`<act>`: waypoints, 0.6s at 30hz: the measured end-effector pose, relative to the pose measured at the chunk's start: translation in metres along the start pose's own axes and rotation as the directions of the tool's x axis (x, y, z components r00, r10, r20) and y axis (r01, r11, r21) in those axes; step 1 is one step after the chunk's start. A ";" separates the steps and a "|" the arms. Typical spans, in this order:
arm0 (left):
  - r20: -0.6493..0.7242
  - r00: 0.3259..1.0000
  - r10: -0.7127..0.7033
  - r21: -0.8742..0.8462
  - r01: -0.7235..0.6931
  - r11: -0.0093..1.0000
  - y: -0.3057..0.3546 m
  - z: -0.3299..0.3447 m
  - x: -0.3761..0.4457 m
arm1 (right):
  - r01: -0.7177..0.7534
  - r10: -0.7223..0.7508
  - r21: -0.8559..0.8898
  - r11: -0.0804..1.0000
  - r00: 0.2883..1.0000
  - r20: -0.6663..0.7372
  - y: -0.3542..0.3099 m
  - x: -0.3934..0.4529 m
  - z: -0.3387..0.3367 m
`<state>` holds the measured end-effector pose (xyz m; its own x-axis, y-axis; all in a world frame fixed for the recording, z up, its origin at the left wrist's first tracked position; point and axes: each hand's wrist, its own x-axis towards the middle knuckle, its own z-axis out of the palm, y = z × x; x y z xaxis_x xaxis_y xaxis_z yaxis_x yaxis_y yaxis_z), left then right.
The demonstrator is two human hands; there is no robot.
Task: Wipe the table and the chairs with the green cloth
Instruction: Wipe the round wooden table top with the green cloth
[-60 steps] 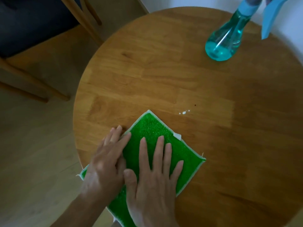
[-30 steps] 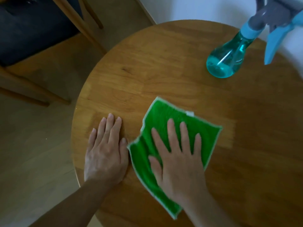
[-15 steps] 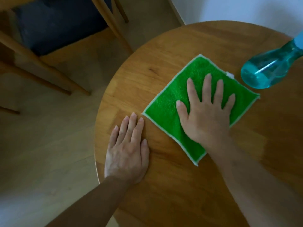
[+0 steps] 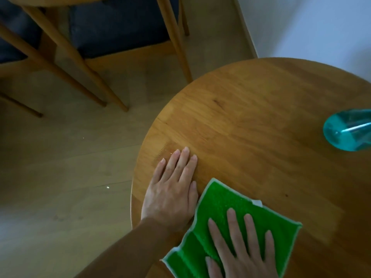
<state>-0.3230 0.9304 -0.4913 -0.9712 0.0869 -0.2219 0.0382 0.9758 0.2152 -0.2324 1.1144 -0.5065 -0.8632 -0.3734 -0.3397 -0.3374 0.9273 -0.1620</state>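
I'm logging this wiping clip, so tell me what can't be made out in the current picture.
Head view only:
- Spray bottle: top and trigger cut off by the right edge.
- Right hand: wrist and palm heel cut off by the bottom edge.
- Green cloth: near part under that hand and past the bottom edge.
- Chair: seat top cut off by the top edge.
- Table: right side out of frame.

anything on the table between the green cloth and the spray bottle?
Nothing: in the head view, only bare wooden table lies between the green cloth and the spray bottle.

Smooth satin wood table (image 4: 251,121); nubby green cloth (image 4: 220,207), pale hem; translucent teal plastic bottle (image 4: 349,131) at 3 o'clock; wooden chair legs (image 4: 176,43)
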 end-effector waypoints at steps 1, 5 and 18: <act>0.003 1.000 0.000 0.003 0.000 1.000 -0.001 0.000 0.000 | -0.019 0.019 0.025 1.000 1.000 -0.001 0.002 0.007 -0.005; 0.001 1.000 0.004 -0.002 -0.004 1.000 -0.002 0.001 0.000 | -0.212 0.214 0.071 0.975 0.977 -0.012 0.019 0.065 -0.046; -0.014 1.000 0.026 -0.029 -0.026 0.999 -0.003 0.000 -0.001 | -0.328 0.327 0.024 0.944 0.933 -0.151 0.047 0.254 -0.099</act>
<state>-0.3221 0.9271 -0.4918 -0.9730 0.1091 -0.2034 0.0565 0.9671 0.2482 -0.5045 1.0655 -0.5087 -0.9724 -0.0408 -0.2298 -0.0267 0.9976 -0.0640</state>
